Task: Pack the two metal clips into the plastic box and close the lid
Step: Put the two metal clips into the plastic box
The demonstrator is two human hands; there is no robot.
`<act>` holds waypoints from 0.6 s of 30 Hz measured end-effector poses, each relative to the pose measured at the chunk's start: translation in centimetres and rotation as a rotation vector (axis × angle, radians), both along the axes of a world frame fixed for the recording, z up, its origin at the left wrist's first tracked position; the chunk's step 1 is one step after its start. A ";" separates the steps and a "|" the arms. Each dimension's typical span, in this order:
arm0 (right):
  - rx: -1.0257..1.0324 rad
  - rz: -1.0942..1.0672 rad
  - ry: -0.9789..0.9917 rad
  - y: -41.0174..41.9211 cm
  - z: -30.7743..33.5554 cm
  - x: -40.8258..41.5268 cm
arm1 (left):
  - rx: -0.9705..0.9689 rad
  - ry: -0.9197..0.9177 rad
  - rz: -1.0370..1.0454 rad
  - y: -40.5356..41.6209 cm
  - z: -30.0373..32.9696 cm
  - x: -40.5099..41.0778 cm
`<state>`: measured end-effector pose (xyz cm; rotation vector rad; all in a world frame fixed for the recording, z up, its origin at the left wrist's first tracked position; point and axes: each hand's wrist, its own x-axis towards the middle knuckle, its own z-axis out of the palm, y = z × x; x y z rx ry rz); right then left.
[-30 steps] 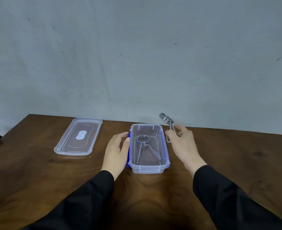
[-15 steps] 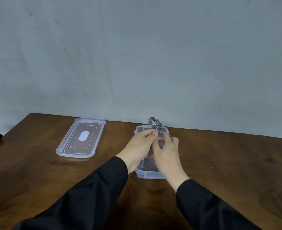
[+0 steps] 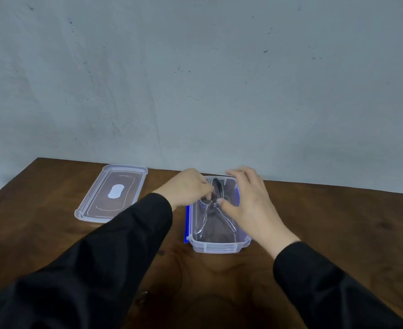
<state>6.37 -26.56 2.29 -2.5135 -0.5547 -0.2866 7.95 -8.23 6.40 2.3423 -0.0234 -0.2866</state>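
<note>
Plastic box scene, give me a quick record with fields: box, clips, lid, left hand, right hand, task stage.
box: plastic box, open, on the wooden table
clips: metal clips inside the box, overlapping
lid: lid flat on the table, left of the box, apart from it
left hand: left hand fingers on the clips' coils
right hand: right hand spread over the box, holding nothing
task stage: lid not yet on

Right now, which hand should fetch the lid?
Left, probably. The lid lies on the table on the left side of the box, nearer the left hand. The right hand would have to cross the box, which holds the clips.
</note>
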 end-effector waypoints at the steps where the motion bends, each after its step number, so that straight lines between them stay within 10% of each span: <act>1: -0.123 0.093 0.037 -0.3 0.4 0.6 | 0.069 0.001 -0.068 0.3 0.4 0.3; 8: -0.362 0.260 0.121 -0.3 1.4 1.3 | 0.159 0.007 -0.332 0.5 2.7 1.6; 18: -0.325 -0.097 0.368 0.6 0.2 0.7 | 0.101 -0.313 0.173 1.9 -2.3 1.1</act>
